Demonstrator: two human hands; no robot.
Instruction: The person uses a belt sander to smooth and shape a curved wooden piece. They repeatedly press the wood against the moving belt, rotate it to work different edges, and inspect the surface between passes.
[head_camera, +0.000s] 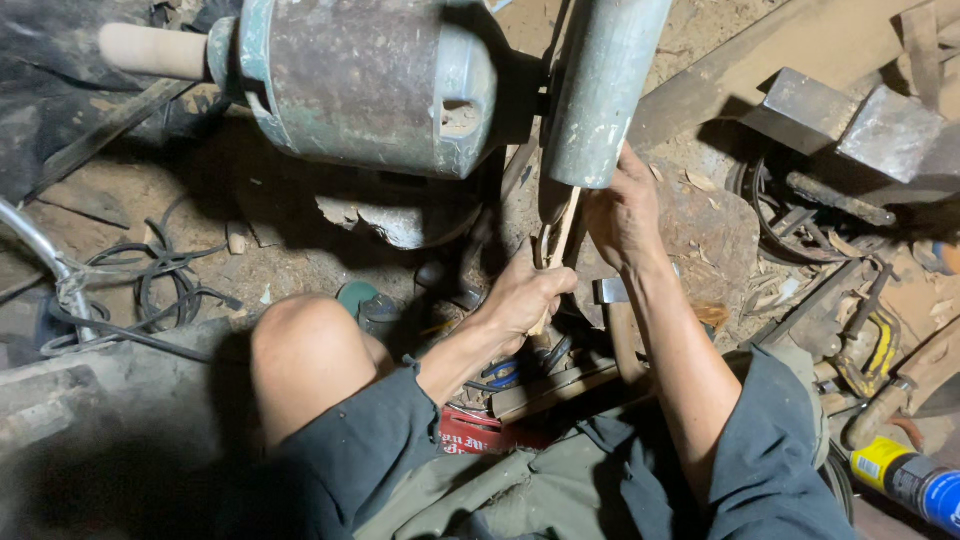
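Note:
A large green bench grinder motor (370, 85) sits on the dirt floor, with its wheel guard (603, 85) to the right. A thin wooden piece (560, 235) stands upright under the guard, its upper end at the wheel. My left hand (525, 295) is closed around the lower part of this wooden piece. My right hand (625, 215) grips its upper part, just below the guard. My bare left knee (305, 345) is below the motor.
A pale wooden handle (150, 50) sticks out at the motor's left. Black cable (165, 285) coils at the left. Steel blocks (860, 125) and scrap lie at the upper right. A hammer (615, 320), a yellow-and-blue can (915, 480) and a red packet (480, 435) lie nearby.

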